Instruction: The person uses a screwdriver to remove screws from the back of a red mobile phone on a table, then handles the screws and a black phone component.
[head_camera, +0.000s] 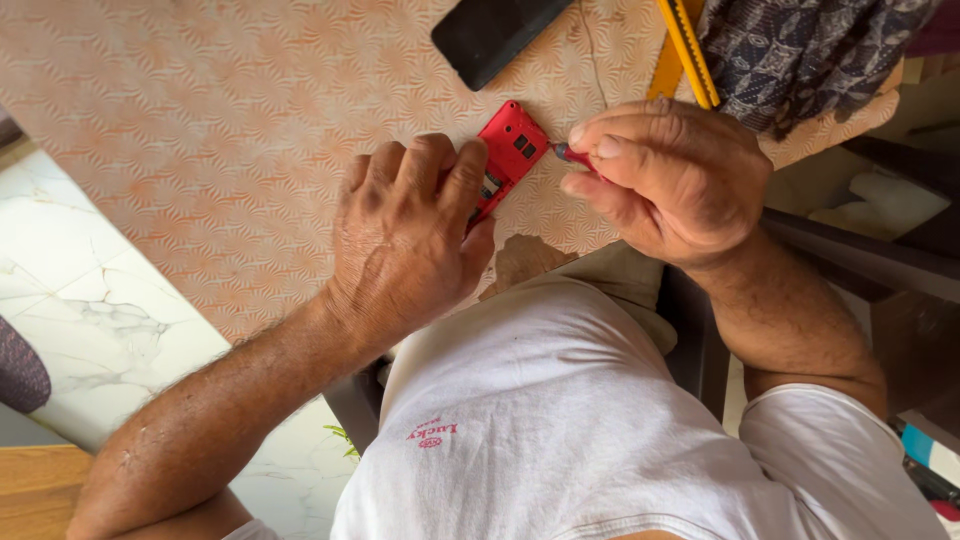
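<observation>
The left hand (405, 235) lies palm down on the patterned table (200, 120), forearm running in from the lower left, its fingers curled close together over the lower half of a small red phone (512, 150) and pinning it flat near the table's front edge. The right hand (670, 180) comes in from the right with the wrist bent, thumb and forefinger pinching a small red-handled tool (572, 155) whose tip meets the phone's right edge. A black phone (490, 35) and a yellow ruler (682, 45) lie farther back.
</observation>
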